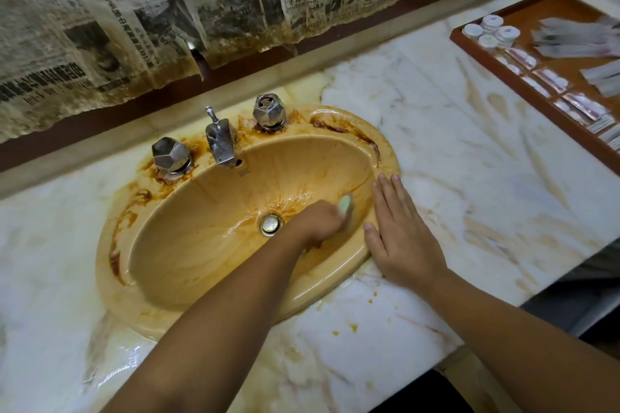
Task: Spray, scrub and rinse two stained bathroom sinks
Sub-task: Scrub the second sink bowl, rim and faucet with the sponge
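Note:
An oval tan sink [188, 245] streaked with brown stains is set into a marble counter. My left hand [318, 221] reaches into the bowl right of the metal drain [270, 224] and grips a pale green scrubber [346, 206] pressed against the wet right wall. My right hand [399, 231] lies flat with straight fingers on the sink's right rim. A chrome spout [221, 141] stands at the back between two faceted knobs [169, 155] [268, 112]. Dark rust marks ring the rim at the left and back right.
The marble counter [486, 178] extends right, with brown drips near the front edge. A brown tray [523, 84] at the far right holds small white jars and packets. Stained newspaper [167, 10] covers the wall behind the sink.

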`<control>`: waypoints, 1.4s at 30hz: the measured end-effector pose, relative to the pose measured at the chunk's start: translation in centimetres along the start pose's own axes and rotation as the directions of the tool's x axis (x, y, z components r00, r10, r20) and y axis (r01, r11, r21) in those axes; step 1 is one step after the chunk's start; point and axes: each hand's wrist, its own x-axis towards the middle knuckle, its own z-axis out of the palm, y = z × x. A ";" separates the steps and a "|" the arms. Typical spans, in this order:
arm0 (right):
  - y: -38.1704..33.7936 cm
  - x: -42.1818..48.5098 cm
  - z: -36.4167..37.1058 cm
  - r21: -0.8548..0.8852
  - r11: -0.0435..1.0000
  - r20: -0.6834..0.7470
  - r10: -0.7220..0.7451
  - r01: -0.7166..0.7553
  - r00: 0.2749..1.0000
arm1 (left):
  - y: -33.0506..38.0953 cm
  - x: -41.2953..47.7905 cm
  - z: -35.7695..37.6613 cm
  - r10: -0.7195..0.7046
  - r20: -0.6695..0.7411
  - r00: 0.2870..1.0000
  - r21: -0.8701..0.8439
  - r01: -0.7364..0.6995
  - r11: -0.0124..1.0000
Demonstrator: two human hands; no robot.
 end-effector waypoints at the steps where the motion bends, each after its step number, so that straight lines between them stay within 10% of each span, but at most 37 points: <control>1: 0.0 0.0 0.1 0.005 1.000 0.001 -0.003 0.003 1.000 | 0.9 0.0 0.1 0.053 0.017 0.998 -0.140 -0.050 0.989; 4: 0.1 0.1 0.1 0.012 1.000 -0.002 0.000 0.000 1.000 | 1.2 -0.5 0.1 0.130 0.035 0.991 -0.157 -0.123 0.980; 9: 0.0 0.1 0.0 0.010 1.000 -0.013 0.009 -0.009 1.000 | -2.8 -0.5 -0.2 -0.048 -0.009 0.999 0.451 0.047 0.891; 15: 0.0 0.1 0.0 0.009 1.000 -0.024 0.006 -0.006 1.000 | 1.6 -1.5 -0.3 0.102 0.075 0.992 -0.111 -0.094 0.989; 21: 0.0 0.1 0.1 0.022 1.000 -0.010 0.009 -0.008 1.000 | -2.7 -1.4 0.4 -0.087 -0.041 0.995 0.485 0.096 0.869; 26: 0.2 0.1 0.3 0.033 0.999 -0.014 0.008 -0.008 1.000 | 2.0 -1.6 0.4 0.108 0.024 0.994 -0.234 -0.099 0.967; 29: 0.1 0.1 0.2 0.034 0.999 -0.013 0.006 -0.006 1.000 | -1.1 -0.9 0.3 0.051 0.032 0.998 0.048 -0.052 0.997; 32: 0.0 0.1 0.1 0.028 1.000 0.004 0.006 -0.006 1.000 | -4.5 0.0 -0.1 -0.074 -0.079 0.994 0.566 0.106 0.817; 39: 0.2 0.3 0.2 0.022 1.000 -0.001 -0.004 0.004 1.000 | 0.8 0.1 1.0 0.166 -0.042 0.985 0.020 -0.165 0.986; 42: 0.0 0.2 0.1 0.010 1.000 -0.011 -0.007 0.007 1.000 | -2.7 -0.1 0.3 0.044 0.021 0.999 0.257 -0.048 0.965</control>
